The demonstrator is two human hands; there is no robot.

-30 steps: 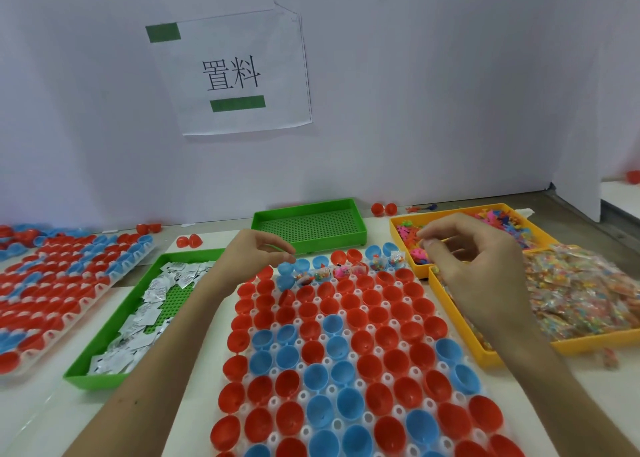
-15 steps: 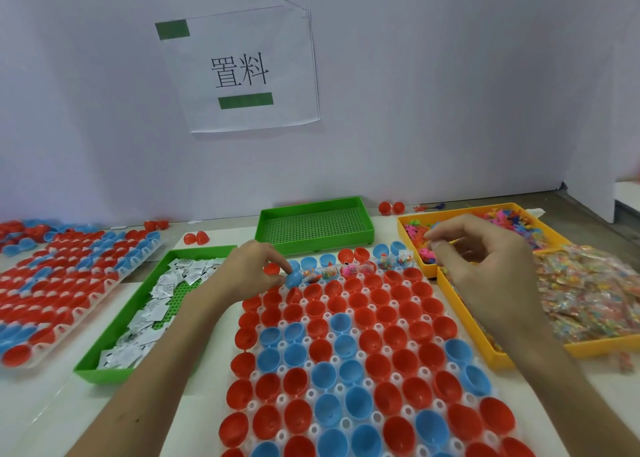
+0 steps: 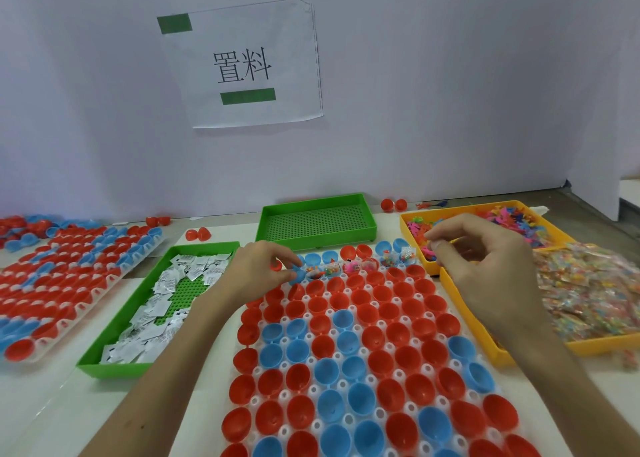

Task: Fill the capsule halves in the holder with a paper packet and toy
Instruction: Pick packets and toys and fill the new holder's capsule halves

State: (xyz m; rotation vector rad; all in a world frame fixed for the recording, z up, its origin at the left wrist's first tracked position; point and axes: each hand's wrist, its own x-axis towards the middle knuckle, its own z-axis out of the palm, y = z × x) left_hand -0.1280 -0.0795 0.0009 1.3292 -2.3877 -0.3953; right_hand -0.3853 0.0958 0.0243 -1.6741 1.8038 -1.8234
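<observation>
The white holder (image 3: 283,365) lies in front of me, packed with red and blue capsule halves (image 3: 349,401). Several halves in its far row (image 3: 369,265) hold colourful pieces. At the holder's far left corner, my left hand (image 3: 258,271) pinches a blue capsule half (image 3: 298,273) between thumb and fingers. Over the near corner of the yellow toy tray (image 3: 408,219), my right hand (image 3: 485,262) pinches a small orange-yellow toy (image 3: 456,239) with curled fingers. Paper packets (image 3: 166,304) lie in the green tray (image 3: 114,366) to the left.
An empty green tray (image 3: 315,221) stands behind the holder. A second yellow tray (image 3: 498,356) at the right holds clear packets of coloured bits. Another holder of capsule halves (image 3: 52,283) lies at the far left. Loose red halves (image 3: 197,234) sit near the back wall.
My left hand has dropped to the holder's far left corner and now pinches a blue half. My right hand stays over the toy tray, fingers still pinched.
</observation>
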